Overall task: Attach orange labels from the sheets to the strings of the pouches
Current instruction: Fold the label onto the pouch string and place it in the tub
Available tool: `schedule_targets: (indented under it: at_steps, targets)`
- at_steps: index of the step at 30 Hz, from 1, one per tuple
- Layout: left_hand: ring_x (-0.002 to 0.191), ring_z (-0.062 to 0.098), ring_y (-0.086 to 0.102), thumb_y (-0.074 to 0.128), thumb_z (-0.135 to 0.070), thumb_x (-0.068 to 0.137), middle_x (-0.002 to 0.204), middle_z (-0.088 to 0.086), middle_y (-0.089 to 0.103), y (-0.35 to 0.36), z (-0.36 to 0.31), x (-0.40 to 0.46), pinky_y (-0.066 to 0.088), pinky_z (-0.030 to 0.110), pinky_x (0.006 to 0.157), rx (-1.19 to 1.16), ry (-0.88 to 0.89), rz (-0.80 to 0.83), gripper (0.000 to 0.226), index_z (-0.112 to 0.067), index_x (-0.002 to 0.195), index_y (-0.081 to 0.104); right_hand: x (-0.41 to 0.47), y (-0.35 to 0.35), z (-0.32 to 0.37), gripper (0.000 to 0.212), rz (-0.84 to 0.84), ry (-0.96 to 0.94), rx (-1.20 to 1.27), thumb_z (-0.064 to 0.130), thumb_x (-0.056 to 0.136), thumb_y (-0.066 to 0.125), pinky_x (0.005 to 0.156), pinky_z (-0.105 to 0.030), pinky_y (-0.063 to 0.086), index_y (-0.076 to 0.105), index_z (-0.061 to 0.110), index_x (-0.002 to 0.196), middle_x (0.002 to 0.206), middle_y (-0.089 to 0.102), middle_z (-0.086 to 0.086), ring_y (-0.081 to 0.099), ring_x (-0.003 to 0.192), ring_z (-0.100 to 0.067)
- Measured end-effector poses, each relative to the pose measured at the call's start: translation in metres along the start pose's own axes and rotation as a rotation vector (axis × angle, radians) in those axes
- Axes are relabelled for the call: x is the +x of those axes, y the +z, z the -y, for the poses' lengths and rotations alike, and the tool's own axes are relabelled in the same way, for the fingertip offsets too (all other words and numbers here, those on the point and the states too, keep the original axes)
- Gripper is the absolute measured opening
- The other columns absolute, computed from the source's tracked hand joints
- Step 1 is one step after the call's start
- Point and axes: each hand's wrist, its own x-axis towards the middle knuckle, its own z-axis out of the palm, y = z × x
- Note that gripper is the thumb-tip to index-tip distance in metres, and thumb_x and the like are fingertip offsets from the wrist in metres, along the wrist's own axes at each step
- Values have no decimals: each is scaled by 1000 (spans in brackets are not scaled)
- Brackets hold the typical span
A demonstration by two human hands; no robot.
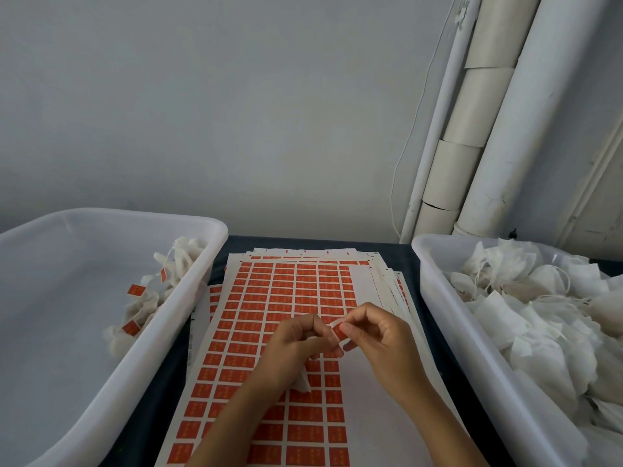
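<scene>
One label (338,333), seemingly steeply tilted

White pipes (499,109) w/ thin cable (414,129) on wall.

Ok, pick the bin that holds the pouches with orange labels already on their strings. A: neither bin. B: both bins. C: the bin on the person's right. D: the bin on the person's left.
D: the left bin holds a few pouches carrying orange labels, while the pouches in the right bin show bare white strings only.
</scene>
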Motion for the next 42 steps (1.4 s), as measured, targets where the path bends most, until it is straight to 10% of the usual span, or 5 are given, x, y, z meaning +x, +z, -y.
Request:
schedule_targets:
  at_steps: [27,34,37,42]
  targets:
    - [68,10,66,51,-4,94,72,-2,70,4,-1,-1,51,14,65,-24,111,44,25,-10,74,65,-3,12,-2,14,-99,-88,18,18,85,62,58,-10,50,55,29,78,67,63,17,65,68,-2]
    - [74,20,66,48,-1,94,73,6,68,1,2,0,55,28,77,-74,133,72,31,-13,72,66,-2,14,-3,47,-64,-2,97,31,83,60,66,-13,53,41,36,126,87,69,15,68,79,-5]
    - [76,22,66,45,-2,96,75,5,68,6,4,0,56,29,80,-35,147,87,30,-10,76,67,-3,14,-6,6,24,33,31,33,89,52,61,-13,52,56,30,92,77,65,15,67,70,-8]
    - [66,8,59,44,-8,97,66,-7,63,8,5,0,52,19,71,63,160,26,32,-13,72,63,-2,18,-9,20,8,62,-14,23,94,50,63,-18,53,62,19,77,71,64,3,62,67,-13]
